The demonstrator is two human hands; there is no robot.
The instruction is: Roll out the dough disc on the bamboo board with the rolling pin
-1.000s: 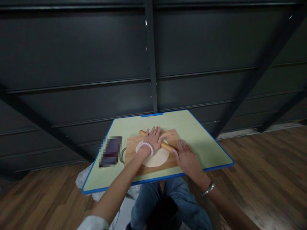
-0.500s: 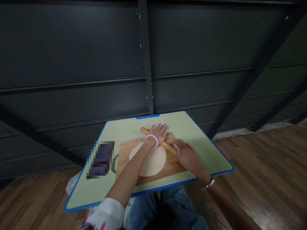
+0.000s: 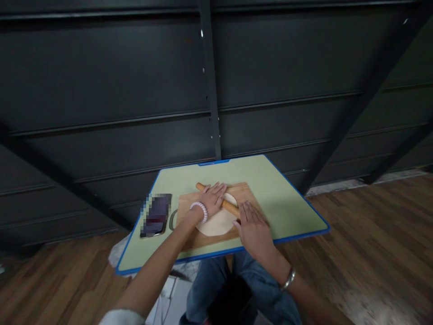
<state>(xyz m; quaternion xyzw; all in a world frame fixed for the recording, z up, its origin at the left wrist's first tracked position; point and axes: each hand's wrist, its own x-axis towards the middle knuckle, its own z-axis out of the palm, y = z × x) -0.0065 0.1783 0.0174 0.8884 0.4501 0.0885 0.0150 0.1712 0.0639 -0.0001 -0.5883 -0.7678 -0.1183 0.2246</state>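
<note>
- Blurred dark flat object (image 3: 156,215): lies on the tray well to the left of the left hand; its detail cannot be made out.
- Metal loop (image 3: 173,219): sits between that object and the left edge of the board, left of the left wrist.
- Wooden board (image 3: 187,210): rests on the pale green, blue-edged tray (image 3: 287,203), under both hands.
- Left hand (image 3: 212,198): flat, palm down, fingers extended and lying side by side, pressed onto the far-left part of the rolling pin (image 3: 218,200). A pale beaded bracelet (image 3: 199,209) circles the wrist.
- Rolling pin: lies diagonally across the board between the two hands, its far end sticking out just beyond the left hand's fingers.
- Dough disc (image 3: 216,221): pale, thin and round, lies on the board directly under the pin, showing between the hands and nearer than the left hand.
- Right hand (image 3: 252,225): flat, palm down, fingers extended, pressing on the near-right end of the pin. A metal bangle (image 3: 288,279) sits on the wrist.
</note>
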